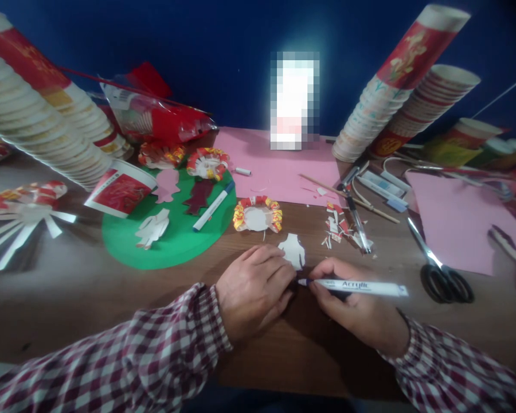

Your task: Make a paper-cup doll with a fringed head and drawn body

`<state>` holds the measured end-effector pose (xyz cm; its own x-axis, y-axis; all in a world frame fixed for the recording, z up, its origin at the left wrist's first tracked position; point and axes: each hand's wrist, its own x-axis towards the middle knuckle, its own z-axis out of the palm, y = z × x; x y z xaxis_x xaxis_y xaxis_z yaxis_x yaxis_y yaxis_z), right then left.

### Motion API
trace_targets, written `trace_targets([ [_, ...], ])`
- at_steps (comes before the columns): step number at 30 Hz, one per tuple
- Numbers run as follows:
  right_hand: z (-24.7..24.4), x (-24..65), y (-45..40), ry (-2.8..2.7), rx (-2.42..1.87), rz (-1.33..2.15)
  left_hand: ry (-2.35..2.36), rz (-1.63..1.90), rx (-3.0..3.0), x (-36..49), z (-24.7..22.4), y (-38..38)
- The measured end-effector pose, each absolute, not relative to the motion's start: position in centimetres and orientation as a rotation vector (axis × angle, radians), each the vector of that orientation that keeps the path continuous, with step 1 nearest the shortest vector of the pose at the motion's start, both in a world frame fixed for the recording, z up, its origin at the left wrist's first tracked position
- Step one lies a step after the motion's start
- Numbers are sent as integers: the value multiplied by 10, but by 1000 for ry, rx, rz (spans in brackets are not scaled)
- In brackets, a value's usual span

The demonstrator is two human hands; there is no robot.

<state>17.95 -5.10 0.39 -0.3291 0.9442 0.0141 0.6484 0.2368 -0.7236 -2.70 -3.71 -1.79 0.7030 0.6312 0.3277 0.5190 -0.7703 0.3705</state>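
Observation:
My right hand [355, 307] grips a white acrylic marker [361, 287] between thumb and fingers, its uncapped dark tip pointing left toward the other hand. My left hand [255, 292] rests on the table with its fingers bent and pressed together over the lower left side of a small white paper cutout [293, 251], pinning it. Part of that cutout is hidden under the fingers. Just beyond it lies a ring-shaped piece of curled red and yellow paper strips [258, 217] with a white round middle.
A green paper disc [176, 252] at left bears cutouts and a capped marker [214, 207]. Paper cup stacks [395, 86] rise on both sides. At right lie scissors [441, 275], a pen [358, 221], paper scraps and pink sheets [451, 229]. A blurred bright rectangle [292, 100] stands behind.

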Motion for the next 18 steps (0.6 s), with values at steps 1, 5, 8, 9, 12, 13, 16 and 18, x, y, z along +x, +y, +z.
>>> trace_targets([
  [1,4,179,-51,-2058,-1455,876,917,646,2660,-27,-18,-37],
  [5,4,179,-50,-2048,-1448,884,922,640,2655,-27,-19,-38],
  [8,4,179,-50,-2055,-1452,892,918,643,2659,-27,-18,-38],
  [9,5,179,-50,-2057,-1452,896,917,645,2660,-27,-18,-38],
  [12,5,179,-51,-2055,-1453,907,922,649,2657,-27,-17,-37],
  [13,5,179,-51,-2053,-1452,908,921,653,2658,-27,-17,-37],
  [16,5,178,-51,-2049,-1459,908,918,662,2660,-27,-18,-37],
  [18,4,179,-50,-2047,-1454,905,919,667,2663,-26,-19,-38],
])
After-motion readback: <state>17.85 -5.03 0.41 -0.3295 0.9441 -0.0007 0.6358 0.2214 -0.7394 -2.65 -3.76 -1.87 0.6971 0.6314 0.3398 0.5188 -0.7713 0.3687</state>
